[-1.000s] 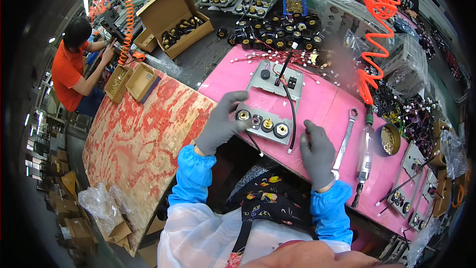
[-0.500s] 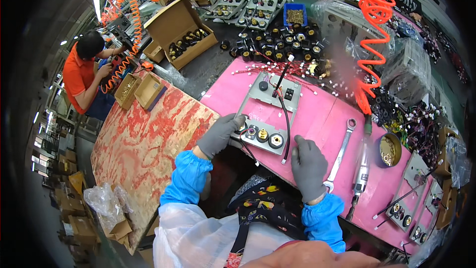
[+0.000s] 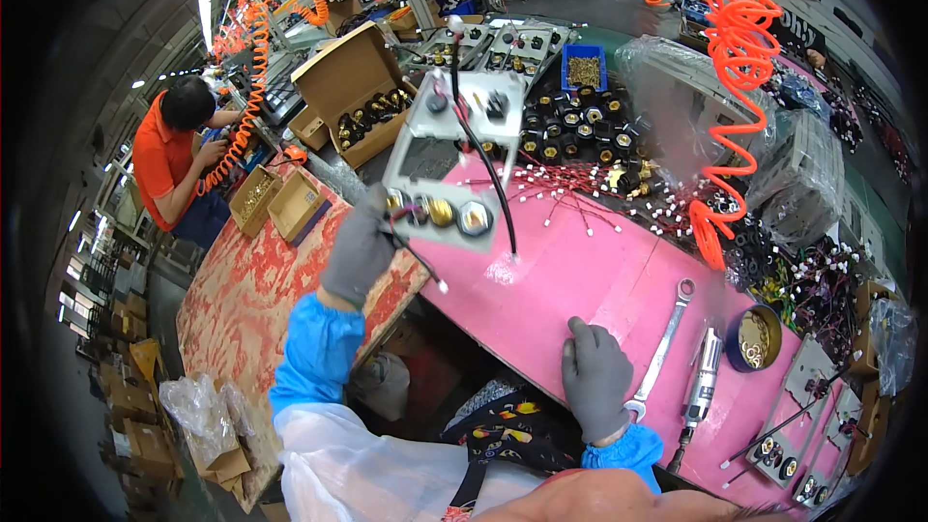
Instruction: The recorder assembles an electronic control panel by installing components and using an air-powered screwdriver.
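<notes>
My left hand, in a grey glove, grips the lower left corner of a grey metal panel. The panel is tilted and raised above the table, with a rectangular opening in its middle. Black and brass round fittings line its lower strip, and a black cable hangs across its right side. Over the front of the pink table is my gloved right hand, holding nothing, its fingers loosely bent and the thumb apart. Close to its right lies a combination wrench.
An air screwdriver and a round tin of rings lie on the right. Behind are black fittings, red wires and a cardboard box. An orange coiled hose hangs down. A co-worker works far left.
My left hand has lifted the panel off the table and carried it left and away from me. My right hand has shifted slightly nearer. The hose has separated from the air screwdriver.
</notes>
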Action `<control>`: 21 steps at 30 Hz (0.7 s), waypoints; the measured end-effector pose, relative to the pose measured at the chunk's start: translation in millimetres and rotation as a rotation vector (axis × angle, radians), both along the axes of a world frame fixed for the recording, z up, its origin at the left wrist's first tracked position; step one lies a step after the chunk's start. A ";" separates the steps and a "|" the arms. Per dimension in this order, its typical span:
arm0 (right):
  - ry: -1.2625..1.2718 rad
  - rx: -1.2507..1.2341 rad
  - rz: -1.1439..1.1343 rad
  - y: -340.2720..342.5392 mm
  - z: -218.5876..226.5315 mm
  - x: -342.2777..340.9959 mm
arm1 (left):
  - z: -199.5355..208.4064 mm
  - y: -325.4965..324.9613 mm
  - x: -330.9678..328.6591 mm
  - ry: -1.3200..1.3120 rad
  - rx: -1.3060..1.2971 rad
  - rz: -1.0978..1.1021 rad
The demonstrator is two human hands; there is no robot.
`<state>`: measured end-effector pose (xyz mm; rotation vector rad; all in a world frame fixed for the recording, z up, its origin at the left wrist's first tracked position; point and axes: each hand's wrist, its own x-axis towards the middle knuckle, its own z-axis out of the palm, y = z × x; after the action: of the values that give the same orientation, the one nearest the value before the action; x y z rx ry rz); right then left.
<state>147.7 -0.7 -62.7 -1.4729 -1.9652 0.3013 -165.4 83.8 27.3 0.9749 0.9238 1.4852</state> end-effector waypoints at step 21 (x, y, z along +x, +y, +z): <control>0.004 -0.140 -0.003 12.9 -0.2 2.6 | -89.4 384.7 -36.8 0.236 -0.005 0.306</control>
<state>150.3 12.1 -62.9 -1.5608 -1.9722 0.4483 -202.1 468.5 -62.2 1.0557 1.2926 1.6417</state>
